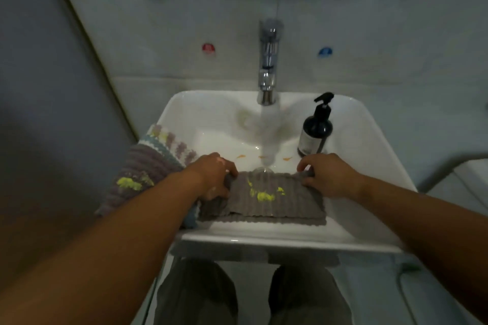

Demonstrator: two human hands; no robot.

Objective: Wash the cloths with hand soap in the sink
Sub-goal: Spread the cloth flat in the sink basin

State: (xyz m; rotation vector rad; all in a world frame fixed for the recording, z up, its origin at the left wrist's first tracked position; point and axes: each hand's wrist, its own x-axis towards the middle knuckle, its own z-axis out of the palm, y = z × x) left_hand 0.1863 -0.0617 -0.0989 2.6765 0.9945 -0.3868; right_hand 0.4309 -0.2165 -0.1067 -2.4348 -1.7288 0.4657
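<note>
- Straight below the faucet (268,60), in the near half of the white sink (369,145), I see the grey ribbed cloth (277,208) lying stretched out crosswise, with its near edge up on the front slope of the basin.
- Yellow blotches (264,196) mark the middle of that cloth, almost in line with the faucet.
- The left hand (214,177) is below and to the left of the faucet. Its fingers are curled round the bunched left end of the grey ribbed cloth and grip it.
- The right hand (330,177) is below and to the right of the faucet. I read its fingers and thumb as pinching the far right corner of the same cloth.
- A stream of water (269,134) drops from the faucet mouth and lands at the drain, just beyond the cloth's far edge.
- The dark soap bottle (315,132) with its black pump stands upright on the basin's slope to the right of the faucet, just beyond the right hand.
- A striped cloth (155,163) hangs over the sink's rim to the lower left of the faucet. It carries its own yellow smear, and the left forearm passes over it.
- Small orange flecks (286,159) lie on the basin floor on either side of the stream.
- On the wall, a red dot (208,48) sits left of the faucet and a blue dot (324,51) sits right of it.
</note>
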